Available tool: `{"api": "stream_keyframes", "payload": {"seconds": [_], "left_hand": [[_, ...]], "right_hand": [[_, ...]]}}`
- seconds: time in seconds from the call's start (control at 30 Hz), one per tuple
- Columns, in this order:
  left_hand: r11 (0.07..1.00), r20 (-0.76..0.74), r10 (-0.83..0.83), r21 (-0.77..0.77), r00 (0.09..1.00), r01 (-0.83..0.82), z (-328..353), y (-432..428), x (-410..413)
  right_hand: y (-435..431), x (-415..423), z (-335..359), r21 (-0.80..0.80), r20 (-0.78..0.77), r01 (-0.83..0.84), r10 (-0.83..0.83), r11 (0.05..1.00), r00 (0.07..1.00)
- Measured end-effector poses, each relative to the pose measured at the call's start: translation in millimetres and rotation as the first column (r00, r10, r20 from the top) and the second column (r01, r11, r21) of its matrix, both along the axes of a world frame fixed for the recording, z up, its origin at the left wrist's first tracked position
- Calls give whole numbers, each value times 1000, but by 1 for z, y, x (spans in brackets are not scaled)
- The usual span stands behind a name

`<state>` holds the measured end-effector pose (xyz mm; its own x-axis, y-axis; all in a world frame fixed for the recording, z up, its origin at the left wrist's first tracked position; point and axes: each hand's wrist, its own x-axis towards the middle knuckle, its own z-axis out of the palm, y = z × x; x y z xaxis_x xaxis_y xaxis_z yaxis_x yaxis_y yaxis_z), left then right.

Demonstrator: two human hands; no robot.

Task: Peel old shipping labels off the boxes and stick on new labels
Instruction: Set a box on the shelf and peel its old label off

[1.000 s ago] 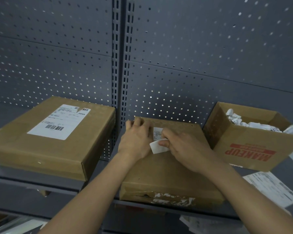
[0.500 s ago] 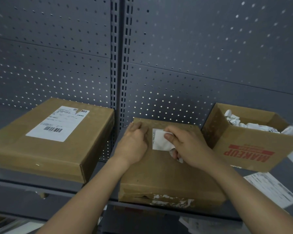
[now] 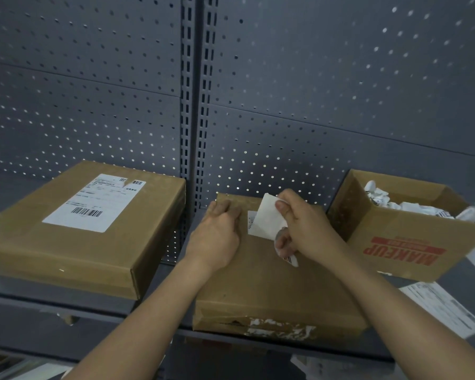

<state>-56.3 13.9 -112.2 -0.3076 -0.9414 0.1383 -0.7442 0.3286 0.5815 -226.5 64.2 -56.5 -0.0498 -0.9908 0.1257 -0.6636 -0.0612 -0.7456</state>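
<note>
A flat brown box (image 3: 272, 283) lies on the grey shelf in the middle. My left hand (image 3: 217, 237) presses down on its far left part, fingers curled against the cardboard. My right hand (image 3: 305, 229) pinches a white label (image 3: 266, 218) between thumb and fingers and holds it lifted, while its lower edge still clings to the box top. A curled strip with a barcode hangs below that hand. Torn white label scraps stick to the box's front edge. A second brown box (image 3: 74, 231) at the left carries a full white shipping label (image 3: 93, 201).
An open carton (image 3: 412, 242) printed MAKEUP sits at the right, holding crumpled white label scraps. A printed sheet (image 3: 444, 308) lies on the shelf (image 3: 395, 349) in front of it. A grey perforated panel (image 3: 313, 105) backs the shelf.
My right hand has pulled the white label up and back off the middle box, so more of it stands free. My left hand stayed pressed on the box.
</note>
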Motion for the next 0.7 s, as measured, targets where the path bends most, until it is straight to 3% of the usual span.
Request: {"api": "stream_keyframes", "payload": {"seconds": [0.13, 0.27, 0.4, 0.53, 0.6, 0.67, 0.7], "left_hand": [[1000, 5, 0, -10, 1000, 0, -1, -1, 0], [1000, 15, -3, -5, 1000, 3, 1, 0, 0], [1000, 21, -4, -26, 1000, 4, 0, -1, 0], [1000, 16, -1, -16, 1000, 2, 1, 0, 0], [1000, 11, -4, -20, 1000, 4, 1, 1, 0], [1000, 0, -15, -23, 1000, 15, 2, 1, 1], [1000, -4, -19, -21, 1000, 19, 3, 2, 1]], "right_hand": [[-3, 3, 1, 74, 295, 36, -57, 997, 954], [-8, -7, 6, 212, 611, -107, -46, 971, 790], [-9, -14, 8, 283, 758, -246, -59, 927, 650], [-9, -13, 13, 259, 750, -300, 4, 918, 661], [-10, -10, 18, 256, 659, -283, 47, 924, 751], [-11, -8, 19, 212, 312, -185, 113, 960, 943], [-11, -8, 17, 160, 79, -135, 124, 978, 989]]}}
